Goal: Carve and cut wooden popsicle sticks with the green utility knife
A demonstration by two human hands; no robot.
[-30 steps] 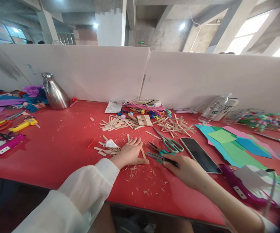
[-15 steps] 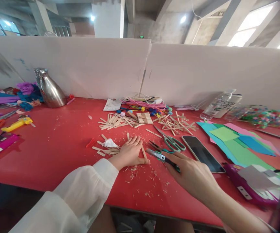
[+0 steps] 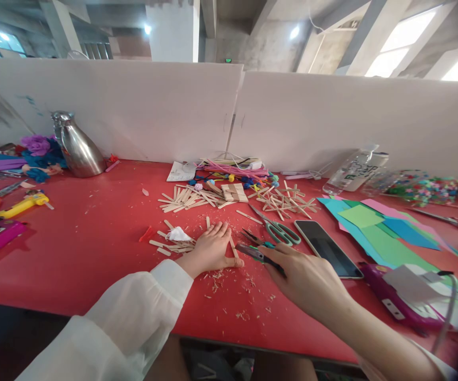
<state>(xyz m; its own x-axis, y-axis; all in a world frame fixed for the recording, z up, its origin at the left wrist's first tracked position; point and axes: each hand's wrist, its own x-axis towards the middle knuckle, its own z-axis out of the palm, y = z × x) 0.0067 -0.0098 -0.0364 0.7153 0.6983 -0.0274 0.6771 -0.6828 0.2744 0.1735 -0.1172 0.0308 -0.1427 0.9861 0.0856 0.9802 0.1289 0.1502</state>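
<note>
My left hand point(image 3: 210, 248) lies flat on the red table point(image 3: 94, 248), fingers stretched out, pressing down a wooden craft stick point(image 3: 233, 247) that shows beside the thumb. My right hand point(image 3: 306, 280) is closed round a small green-handled cutter point(image 3: 258, 255), whose tip points left toward that stick. Wood shavings point(image 3: 237, 291) are scattered on the table in front of both hands. A white sleeve covers my left forearm.
Green-handled scissors point(image 3: 277, 228) and a black phone point(image 3: 327, 248) lie right of the hands. Piles of craft sticks point(image 3: 197, 197) sit behind, coloured paper point(image 3: 387, 233) and a pink glue gun point(image 3: 395, 296) at right. A steel jug point(image 3: 76, 145) and yellow tool point(image 3: 20, 205) stand left.
My right hand has lifted the cutter off the table and brought it left, closer to the stick. The left hand has stayed put.
</note>
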